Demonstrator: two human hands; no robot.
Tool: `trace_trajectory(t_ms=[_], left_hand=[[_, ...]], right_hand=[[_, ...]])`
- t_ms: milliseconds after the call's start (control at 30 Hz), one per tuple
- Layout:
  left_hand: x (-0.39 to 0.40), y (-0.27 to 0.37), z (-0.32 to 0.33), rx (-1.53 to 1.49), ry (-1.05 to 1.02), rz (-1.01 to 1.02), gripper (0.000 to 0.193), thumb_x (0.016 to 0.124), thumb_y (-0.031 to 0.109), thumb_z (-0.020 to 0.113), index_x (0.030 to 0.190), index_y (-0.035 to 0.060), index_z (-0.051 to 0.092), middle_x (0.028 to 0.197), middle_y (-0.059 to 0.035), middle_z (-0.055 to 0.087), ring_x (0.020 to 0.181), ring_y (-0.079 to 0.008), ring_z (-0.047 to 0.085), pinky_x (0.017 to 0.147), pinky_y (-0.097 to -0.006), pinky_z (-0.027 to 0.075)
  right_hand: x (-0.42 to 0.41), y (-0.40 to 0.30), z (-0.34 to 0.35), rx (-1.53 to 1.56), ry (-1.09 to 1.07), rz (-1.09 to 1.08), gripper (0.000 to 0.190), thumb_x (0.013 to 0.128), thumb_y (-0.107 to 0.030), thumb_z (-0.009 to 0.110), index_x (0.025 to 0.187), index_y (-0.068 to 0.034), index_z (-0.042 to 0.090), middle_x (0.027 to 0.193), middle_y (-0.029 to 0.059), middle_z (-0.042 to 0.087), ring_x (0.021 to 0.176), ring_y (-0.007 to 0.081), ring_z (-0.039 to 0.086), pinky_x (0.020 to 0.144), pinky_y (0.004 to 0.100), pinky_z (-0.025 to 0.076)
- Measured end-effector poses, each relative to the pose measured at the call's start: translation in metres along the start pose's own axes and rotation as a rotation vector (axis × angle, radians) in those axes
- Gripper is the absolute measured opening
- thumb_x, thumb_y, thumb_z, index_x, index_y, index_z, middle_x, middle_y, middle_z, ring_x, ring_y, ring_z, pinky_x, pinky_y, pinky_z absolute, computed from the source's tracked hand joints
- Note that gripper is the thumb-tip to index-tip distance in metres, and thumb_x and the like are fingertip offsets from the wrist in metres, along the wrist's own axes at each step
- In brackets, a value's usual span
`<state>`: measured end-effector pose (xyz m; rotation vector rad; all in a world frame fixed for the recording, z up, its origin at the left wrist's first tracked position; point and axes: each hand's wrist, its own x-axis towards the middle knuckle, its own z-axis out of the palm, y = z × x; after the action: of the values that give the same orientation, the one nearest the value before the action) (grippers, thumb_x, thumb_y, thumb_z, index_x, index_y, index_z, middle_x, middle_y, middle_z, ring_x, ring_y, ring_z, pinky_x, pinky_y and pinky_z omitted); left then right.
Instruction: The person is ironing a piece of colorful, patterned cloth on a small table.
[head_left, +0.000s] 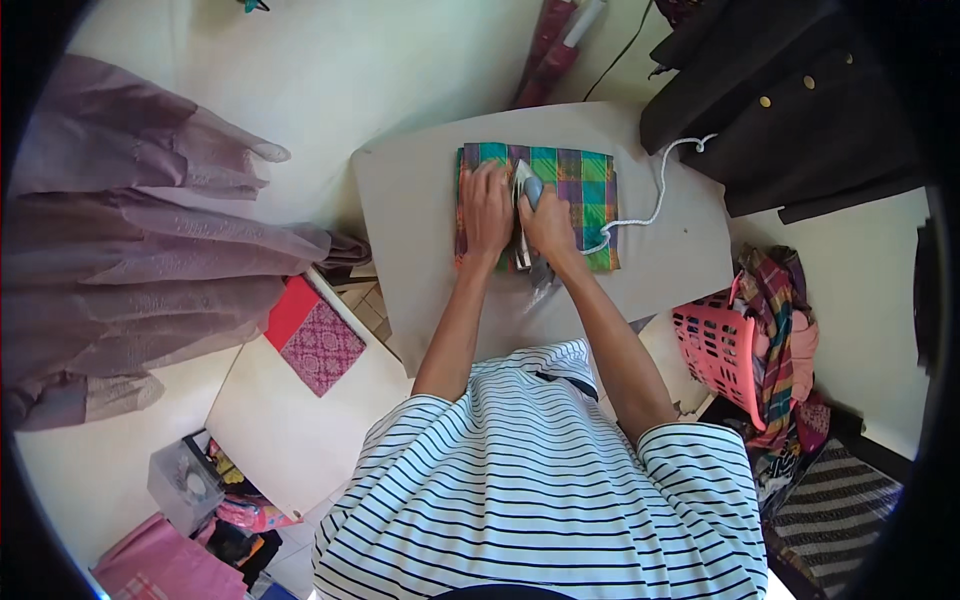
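Note:
A folded plaid cloth (592, 176) in green, purple and orange lies on a grey padded ironing board (420, 300). My right hand (551, 223) is closed around the handle of a clothes iron (523, 176), whose tip points away from me. The iron stands over the cloth's middle, and my hand hides part of its body. Just left of it, my left hand (486, 206) presses flat on the cloth with fingers stretched forward. From the iron a white braided cord (637, 221) runs right across the cloth and the board.
Dark clothing with gold buttons (795, 112) hangs over the board's far right corner. Sheer mauve garments (172, 240) hang at left. A pink laundry basket (716, 349) full of clothes stands at right. On a white surface (300, 420) lies a folded red and patterned cloth (319, 345).

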<state>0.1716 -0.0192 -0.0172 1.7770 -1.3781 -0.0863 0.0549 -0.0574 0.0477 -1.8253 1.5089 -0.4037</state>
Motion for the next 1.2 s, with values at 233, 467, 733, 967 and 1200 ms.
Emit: trace_trajectory(t_ms=[233, 467, 733, 967, 1200], left_hand=[[-0.005, -0.003, 0.011, -0.041, -0.214, 0.127, 0.049, 0.108, 0.025, 0.041, 0.151, 0.0041, 0.047, 0.158, -0.0153, 0.047, 0.149, -0.0310, 0.038, 0.125, -0.0490, 0.024], [-0.003, 0.008, 0.012, -0.009, -0.199, 0.142, 0.052, 0.107, 0.030, 0.042, 0.152, 0.0042, 0.048, 0.160, -0.0144, 0.044, 0.150, -0.0299, 0.037, 0.125, -0.0491, 0.024], [-0.007, 0.001, 0.017, 0.080, -0.169, 0.139, 0.051, 0.106, 0.037, 0.049, 0.148, 0.0084, 0.054, 0.161, -0.0117, 0.044, 0.150, -0.0276, 0.037, 0.125, -0.0480, 0.025], [-0.009, 0.000, 0.021, 0.184, -0.159, 0.157, 0.053, 0.100, 0.031, 0.060, 0.148, 0.0098, 0.055, 0.160, -0.0082, 0.044, 0.151, -0.0251, 0.035, 0.126, -0.0480, 0.025], [0.004, 0.019, 0.031, 0.318, -0.259, 0.039, 0.045, 0.100, 0.023, 0.057, 0.140, 0.0030, 0.057, 0.153, -0.0153, 0.051, 0.148, -0.0291, 0.039, 0.125, -0.0529, 0.023]], right_hand=[[-0.031, 0.003, 0.001, -0.119, 0.091, -0.017, 0.043, 0.096, -0.030, 0.066, 0.111, 0.010, 0.056, 0.089, 0.0415, 0.066, 0.089, 0.0566, 0.067, 0.078, 0.0584, 0.056], [0.050, 0.022, -0.001, -0.004, 0.224, 0.086, 0.050, 0.097, -0.036, 0.064, 0.105, 0.013, 0.058, 0.079, 0.0357, 0.068, 0.076, 0.0493, 0.072, 0.065, 0.0536, 0.058], [-0.008, 0.057, -0.034, -0.249, 0.137, 0.042, 0.047, 0.098, -0.037, 0.065, 0.110, 0.008, 0.058, 0.081, 0.0350, 0.068, 0.078, 0.0523, 0.069, 0.068, 0.0572, 0.057], [-0.023, 0.095, -0.108, -0.297, 0.144, 0.142, 0.045, 0.100, -0.036, 0.063, 0.108, 0.008, 0.058, 0.069, 0.0270, 0.067, 0.052, 0.0400, 0.068, 0.049, 0.0503, 0.053], [-0.015, 0.032, -0.083, -0.113, 0.145, -0.040, 0.046, 0.099, -0.035, 0.064, 0.109, 0.009, 0.058, 0.073, 0.0287, 0.068, 0.048, 0.0370, 0.066, 0.045, 0.0485, 0.052]])
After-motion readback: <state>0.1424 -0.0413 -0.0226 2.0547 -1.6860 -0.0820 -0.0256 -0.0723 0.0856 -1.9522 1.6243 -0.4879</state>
